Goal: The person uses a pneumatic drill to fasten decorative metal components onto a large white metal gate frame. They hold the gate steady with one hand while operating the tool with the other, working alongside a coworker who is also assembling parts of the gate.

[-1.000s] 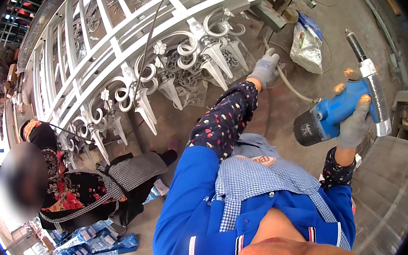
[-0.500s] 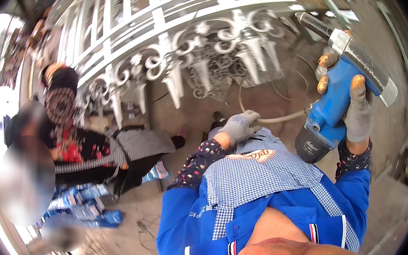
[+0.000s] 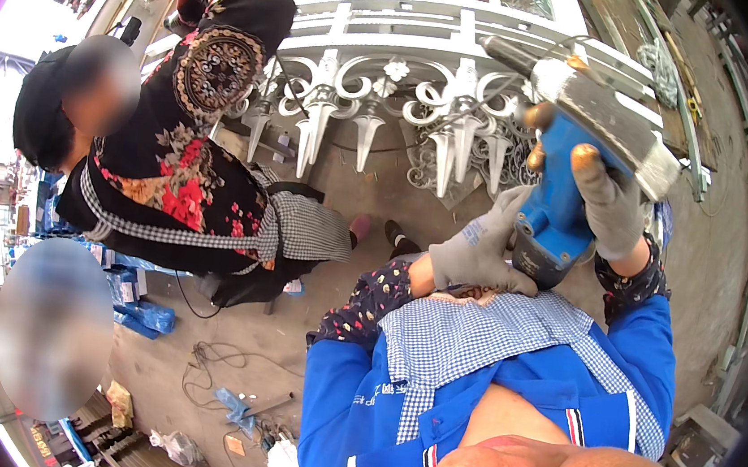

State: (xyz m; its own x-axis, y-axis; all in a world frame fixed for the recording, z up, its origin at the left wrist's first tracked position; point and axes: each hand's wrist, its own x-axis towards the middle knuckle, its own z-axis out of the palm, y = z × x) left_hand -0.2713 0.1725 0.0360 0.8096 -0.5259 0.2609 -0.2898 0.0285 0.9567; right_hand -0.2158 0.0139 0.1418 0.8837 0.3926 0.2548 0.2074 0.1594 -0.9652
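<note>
My right hand (image 3: 608, 202), in a grey glove with worn orange fingertips, is closed round the blue handle of an air rivet gun (image 3: 563, 162). The gun is held up in front of my chest, its grey head slanting and its nose pointing up and left. Against the gun's black base lies my left hand (image 3: 479, 244), also gloved, with its fingers curled about the near side of that base. Beyond the tool are white metal fence panels (image 3: 394, 28) with scrolls and spear-shaped tips (image 3: 446, 164).
A co-worker (image 3: 191, 171) in a flowered top and checked apron stands at my left, an arm stretched toward the panels. Blue packages (image 3: 145, 315) and a thin cable (image 3: 204, 366) lie on the floor. Long metal bars (image 3: 686, 128) run along the right.
My left hand has moved right, from my apron to the gun's base. The gun has come left and slightly lower. The co-worker and panels appear farther right in view.
</note>
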